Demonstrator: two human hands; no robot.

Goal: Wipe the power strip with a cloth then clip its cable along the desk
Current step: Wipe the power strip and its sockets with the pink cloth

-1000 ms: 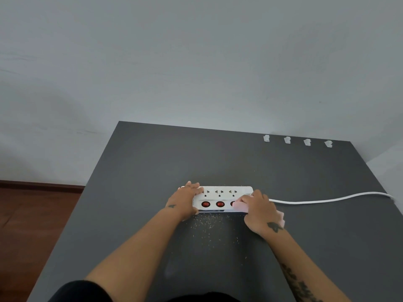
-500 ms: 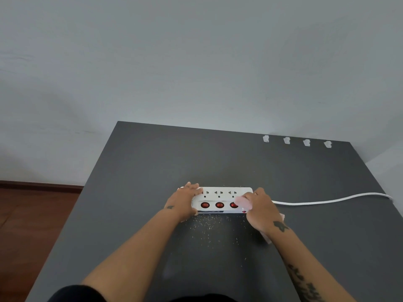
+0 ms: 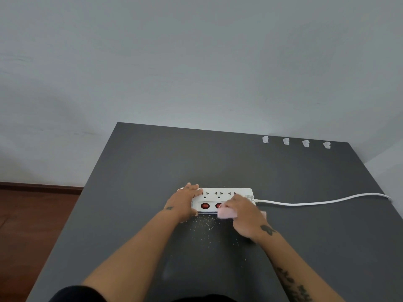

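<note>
wiping step, in hand. the power strip (image 3: 220, 198) lies flat on the dark desk (image 3: 152, 166), its long side across the view. the left hand (image 3: 185, 200) presses on the strip's left end, fingers spread flat over the top and thumb against the near edge: an open, bracing grip that closes round nothing. the right hand (image 3: 244, 216) holds a folded pink cloth (image 3: 226, 212) bunched under its fingers and bears it on the strip's near right part, covering the third of the red switches (image 3: 205, 205). fine pale specks (image 3: 205, 225) lie scattered on the desk just beside and nearer than both hands. the white cable (image 3: 316, 202) leaves the strip's end just beyond the right hand and runs off toward the desk's right edge, unclipped. four white clips (image 3: 296, 142) stand in a row at the far edge, well apart from either hand. judgement: the first half of the task is under way, the second not yet begun. the next move calls for strokes along the strip's top under the bracing hand, then setting the cloth down and carrying the cable to the clips.
</note>
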